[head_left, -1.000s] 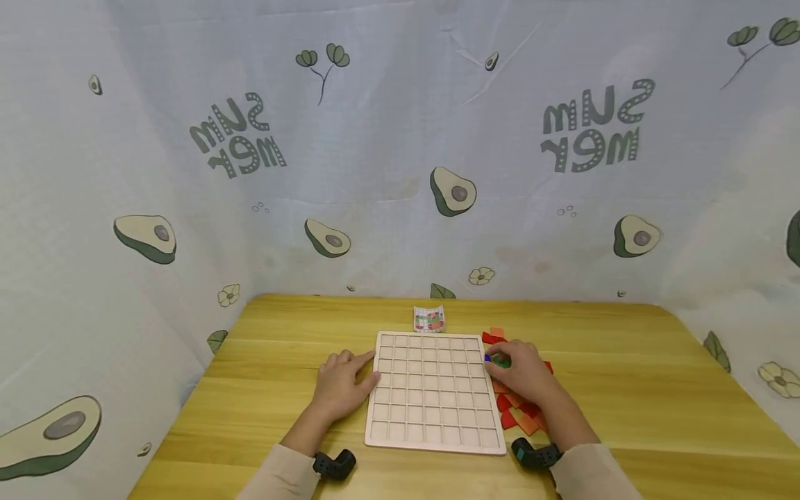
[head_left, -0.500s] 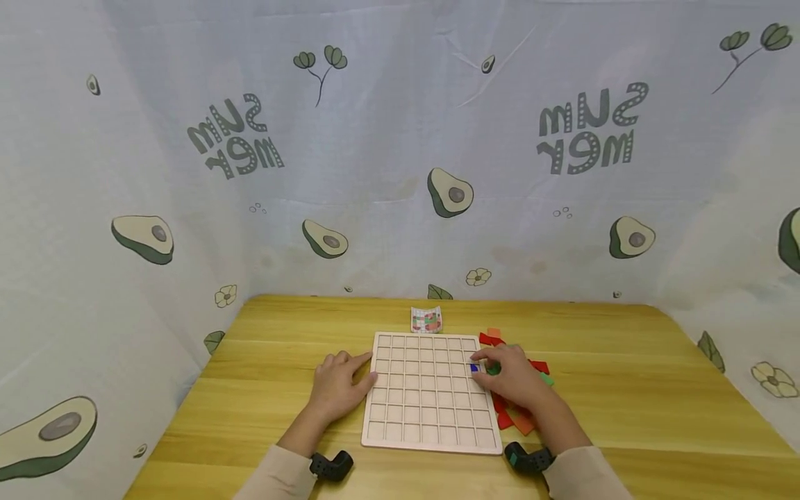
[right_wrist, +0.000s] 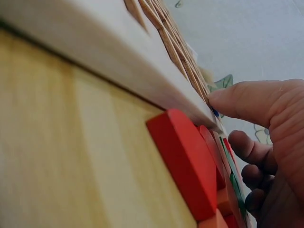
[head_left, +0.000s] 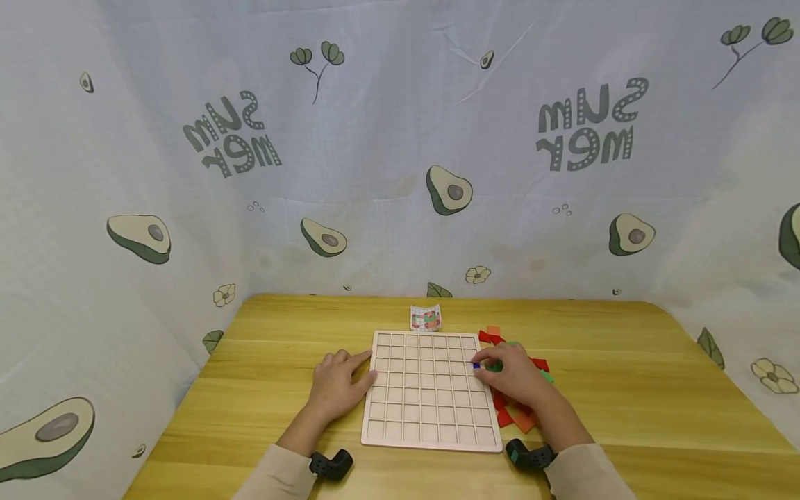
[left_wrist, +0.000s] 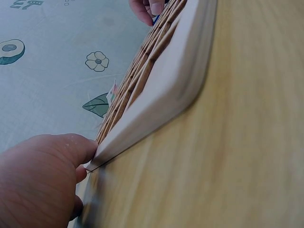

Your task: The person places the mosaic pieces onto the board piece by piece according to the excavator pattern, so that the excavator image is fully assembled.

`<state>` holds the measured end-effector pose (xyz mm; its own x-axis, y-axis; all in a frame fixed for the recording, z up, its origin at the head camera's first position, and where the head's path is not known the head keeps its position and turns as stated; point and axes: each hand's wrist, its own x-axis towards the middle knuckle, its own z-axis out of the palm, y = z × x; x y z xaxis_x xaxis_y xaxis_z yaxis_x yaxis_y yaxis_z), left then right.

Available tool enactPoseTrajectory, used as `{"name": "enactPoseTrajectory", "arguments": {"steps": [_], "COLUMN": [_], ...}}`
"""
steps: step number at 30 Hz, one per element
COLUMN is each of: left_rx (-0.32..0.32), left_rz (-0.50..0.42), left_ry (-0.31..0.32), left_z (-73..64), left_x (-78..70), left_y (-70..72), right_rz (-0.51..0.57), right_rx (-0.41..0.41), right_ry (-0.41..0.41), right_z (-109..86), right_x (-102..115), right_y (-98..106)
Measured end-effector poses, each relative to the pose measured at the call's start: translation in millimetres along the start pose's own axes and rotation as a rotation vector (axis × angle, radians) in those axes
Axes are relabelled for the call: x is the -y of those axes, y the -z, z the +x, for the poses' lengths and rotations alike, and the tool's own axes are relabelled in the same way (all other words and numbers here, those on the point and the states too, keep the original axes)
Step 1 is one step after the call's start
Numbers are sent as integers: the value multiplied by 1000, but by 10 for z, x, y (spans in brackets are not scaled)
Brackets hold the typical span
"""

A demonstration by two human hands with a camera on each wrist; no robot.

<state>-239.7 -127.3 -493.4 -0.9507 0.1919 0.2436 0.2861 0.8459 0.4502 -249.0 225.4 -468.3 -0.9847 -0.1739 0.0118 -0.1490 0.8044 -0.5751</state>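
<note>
Here's the right hand (head_left: 512, 370) at the board's right edge, nearer the far corner than the near one: thumb and index finger almost together, a blue tile (head_left: 476, 365) pinched between the tips. Whether that tile touches the board (head_left: 431, 389) or sits just above it, the views do not settle. The head view gives only a scrap of blue; the right wrist view gives even less, a sliver beneath the thumb, but it does reveal the other fingers curled in under the palm.

Over at the left edge, the left hand (head_left: 337, 385) has thumb and index finger spread, their tips on the rim, pinching nothing. The left wrist view brings out the board's thick side wall and the thumb laid right against it, and catches the right hand across the grid.

Along the right edge lies the pile (head_left: 523, 420), red, orange and green, partly hidden from above by the right hand. The right wrist view picks out a thick red tile (right_wrist: 185, 161) with a rounded end, close beside the board.

Past the far edge, a patterned card (head_left: 426, 318) lies on the desk (head_left: 656, 389), only a sliver from the left wrist.
</note>
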Motion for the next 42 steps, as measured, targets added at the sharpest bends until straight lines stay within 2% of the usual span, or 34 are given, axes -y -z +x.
{"name": "enactPoseTrajectory", "arguments": {"steps": [16, 25, 28, 30, 35, 42], "left_rx": [-3, 0, -4, -3, -11, -16], "left_rz": [-2, -5, -7, -7, 1, 8], "left_ry": [6, 6, 2, 2, 2, 0], "left_z": [10, 16, 18, 20, 17, 8], "left_x": [16, 36, 29, 24, 22, 26], "left_y": [-28, -46, -46, -46, -42, -35], "right_rz": [11, 44, 46, 68, 110, 68], "right_rx": [8, -17, 5, 49, 160, 143], "right_ry": [-17, -11, 3, 6, -39, -77], "right_z": [-21, -97, -132, -162, -209, -205], "right_x": [22, -45, -80, -95, -116, -148], "right_y": [16, 183, 255, 301, 340, 305]}}
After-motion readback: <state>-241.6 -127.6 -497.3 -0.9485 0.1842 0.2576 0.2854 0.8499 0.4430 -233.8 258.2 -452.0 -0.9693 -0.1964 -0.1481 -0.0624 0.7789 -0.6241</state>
